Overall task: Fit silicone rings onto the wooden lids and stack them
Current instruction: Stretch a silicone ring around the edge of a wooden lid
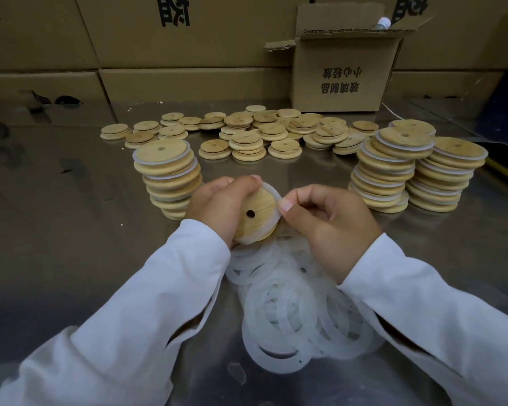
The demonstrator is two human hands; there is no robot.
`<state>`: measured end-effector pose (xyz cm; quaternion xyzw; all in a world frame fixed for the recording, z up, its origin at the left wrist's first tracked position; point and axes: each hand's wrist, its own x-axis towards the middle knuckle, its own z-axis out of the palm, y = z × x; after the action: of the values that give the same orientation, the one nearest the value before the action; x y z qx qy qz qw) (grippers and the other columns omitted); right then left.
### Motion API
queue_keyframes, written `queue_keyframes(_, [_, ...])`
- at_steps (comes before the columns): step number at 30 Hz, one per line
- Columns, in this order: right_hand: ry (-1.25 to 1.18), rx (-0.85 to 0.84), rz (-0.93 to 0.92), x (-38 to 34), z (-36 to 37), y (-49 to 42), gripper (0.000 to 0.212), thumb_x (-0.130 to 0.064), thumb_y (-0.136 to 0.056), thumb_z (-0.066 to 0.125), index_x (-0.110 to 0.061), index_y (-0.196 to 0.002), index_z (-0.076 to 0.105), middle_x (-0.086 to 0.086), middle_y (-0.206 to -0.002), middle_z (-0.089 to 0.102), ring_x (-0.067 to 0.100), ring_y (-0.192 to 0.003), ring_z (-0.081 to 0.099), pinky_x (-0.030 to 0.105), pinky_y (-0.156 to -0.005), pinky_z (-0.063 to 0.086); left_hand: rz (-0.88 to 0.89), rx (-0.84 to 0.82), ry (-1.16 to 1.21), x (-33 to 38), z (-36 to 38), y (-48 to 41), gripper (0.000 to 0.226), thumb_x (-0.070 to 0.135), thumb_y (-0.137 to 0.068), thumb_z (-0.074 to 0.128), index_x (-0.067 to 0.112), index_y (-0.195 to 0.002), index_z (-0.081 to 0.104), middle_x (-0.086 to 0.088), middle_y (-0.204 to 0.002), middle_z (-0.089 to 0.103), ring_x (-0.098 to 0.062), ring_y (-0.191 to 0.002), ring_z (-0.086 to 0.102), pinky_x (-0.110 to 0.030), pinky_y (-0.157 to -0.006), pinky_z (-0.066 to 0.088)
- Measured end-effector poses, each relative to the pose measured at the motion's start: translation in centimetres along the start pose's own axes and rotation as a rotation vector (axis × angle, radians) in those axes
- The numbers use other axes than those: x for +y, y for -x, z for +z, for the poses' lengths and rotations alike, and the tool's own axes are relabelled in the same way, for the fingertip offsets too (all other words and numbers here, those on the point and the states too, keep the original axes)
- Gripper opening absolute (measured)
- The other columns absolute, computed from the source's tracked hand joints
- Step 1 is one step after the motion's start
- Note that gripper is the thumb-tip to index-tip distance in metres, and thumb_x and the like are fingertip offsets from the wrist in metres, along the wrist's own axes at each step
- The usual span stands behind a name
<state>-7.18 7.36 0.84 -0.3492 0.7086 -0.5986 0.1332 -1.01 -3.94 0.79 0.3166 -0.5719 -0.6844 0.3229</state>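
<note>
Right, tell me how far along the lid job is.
Done: three stacks of ringed lids. In hand: the left hand grips a lid, the right hand pinches its ring. Left: many bare lids behind, plus a pile of loose rings.

Dim, warm light; soft glare streaks the steel bench (71, 230) near its far edge, wide-angle bending at the corners, sleeves (129, 317) slightly soft.
</note>
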Motion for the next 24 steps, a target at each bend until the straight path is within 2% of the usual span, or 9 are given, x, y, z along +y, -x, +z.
queue_keyframes(4, [-0.058, 0.005, 0.063, -0.2, 0.1, 0.0, 0.02, -0.016, -0.084, 0.06, -0.022, -0.066, 0.064, -0.007, -0.062, 0.059, 0.002, -0.057, 0.053, 0.015, -0.057, 0.047, 0.003, -0.002, -0.022, 0.3, 0.0, 0.4, 0.013, 0.034, -0.05, 0.066, 0.023, -0.043, 0.064, 0.005, -0.045, 0.057, -0.024, -0.064, 0.057, -0.044, -0.076, 0.05])
queue_keyframes(8, [-0.025, 0.023, 0.064, -0.4, -0.2, -0.3, 0.024, -0.015, -0.085, 0.059, -0.023, -0.063, 0.062, -0.01, -0.058, 0.057, 0.002, -0.058, 0.051, 0.016, -0.063, 0.044, 0.061, -0.089, -0.045, 0.3, -0.1, 0.6, 0.022, 0.037, -0.059, 0.066, 0.019, -0.047, 0.062, -0.006, -0.06, 0.06, -0.028, -0.07, 0.057, -0.047, -0.078, 0.049])
queue_keyframes(11, [0.014, 0.001, 0.055, -0.6, -0.4, -0.4, 0.025, -0.016, -0.087, 0.057, -0.022, -0.063, 0.061, -0.006, -0.06, 0.056, 0.007, -0.061, 0.051, 0.019, -0.064, 0.043, 0.126, -0.122, -0.071, 0.4, -0.2, 0.8, 0.024, 0.04, -0.065, 0.064, 0.021, -0.049, 0.064, -0.007, -0.066, 0.061, -0.028, -0.074, 0.059, -0.048, -0.08, 0.05])
queue_keyframes(15, [0.095, -0.01, -0.008, -0.8, -0.5, -0.2, 0.024, -0.016, -0.088, 0.055, -0.023, -0.066, 0.058, -0.006, -0.064, 0.057, 0.006, -0.062, 0.051, 0.017, -0.063, 0.042, 0.148, -0.134, -0.057, 0.6, -0.2, 1.1, 0.025, 0.042, -0.064, 0.062, 0.018, -0.059, 0.064, -0.016, -0.078, 0.063, -0.033, -0.081, 0.059, -0.059, -0.089, 0.047])
queue_keyframes(17, [0.138, 0.0, -0.032, -0.9, -0.5, -0.2, 0.023, -0.015, -0.088, 0.055, -0.023, -0.066, 0.057, -0.006, -0.066, 0.058, 0.01, -0.066, 0.054, 0.022, -0.067, 0.044, 0.161, -0.132, -0.057, 0.6, -0.2, 1.2, 0.027, 0.043, -0.065, 0.061, 0.016, -0.065, 0.063, -0.018, -0.082, 0.062, -0.034, -0.084, 0.059, -0.062, -0.09, 0.045])
queue_keyframes(21, [0.196, -0.018, -0.009, -0.9, -0.6, -0.2, 0.023, -0.018, -0.089, 0.054, -0.024, -0.067, 0.055, -0.007, -0.058, 0.051, 0.006, -0.056, 0.046, 0.022, -0.058, 0.036, 0.2, -0.091, -0.066, 0.4, 0.0, 1.0, 0.027, 0.044, -0.066, 0.06, 0.017, -0.066, 0.061, -0.016, -0.079, 0.061, -0.034, -0.083, 0.058, -0.062, -0.09, 0.044])
queue_keyframes(24, [0.193, -0.029, 0.018, -0.8, -0.6, -0.2, 0.023, -0.019, -0.09, 0.054, -0.024, -0.068, 0.055, -0.007, -0.058, 0.05, 0.007, -0.055, 0.045, 0.022, -0.057, 0.035, 0.214, -0.071, -0.062, 0.3, 0.0, 0.9, 0.024, 0.044, -0.066, 0.06, 0.02, -0.062, 0.061, -0.011, -0.074, 0.06, -0.031, -0.08, 0.057, -0.061, -0.089, 0.045])
